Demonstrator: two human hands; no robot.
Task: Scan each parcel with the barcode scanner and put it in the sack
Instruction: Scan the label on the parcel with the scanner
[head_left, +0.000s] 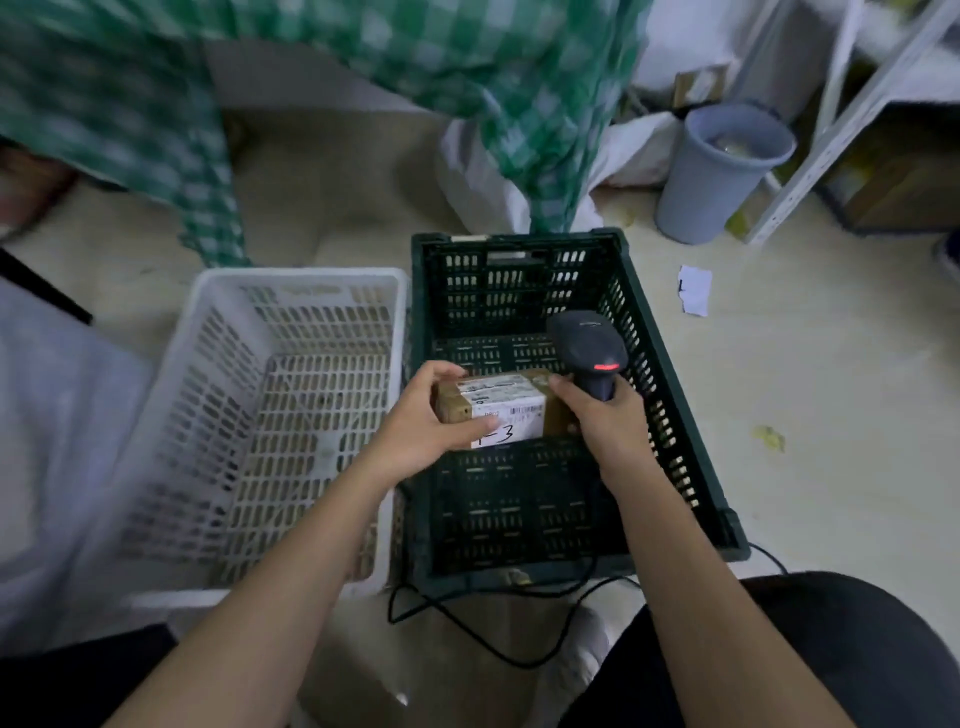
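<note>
Left hand (426, 415) grips the parcel (501, 408) over the dark crate (675, 395); right hand (605, 421), touching its other end, grips the scanner (589, 353).

Head view, looking down over a dark green slatted crate (670, 405) that stands on the floor just beside a white slatted basket (291, 384). The left hand (421, 421) grips a small brown parcel (501, 410) with a white label, held above the crate's interior, while the right hand (605, 421) holds the handle of a black barcode scanner (587, 345), its red light showing, just beside the parcel's right end. A green-and-white checked sack (156, 104) hangs blurred across the top, and a grey bin (717, 171) stands at upper right beside a pale metal shelf frame (852, 114).
</note>
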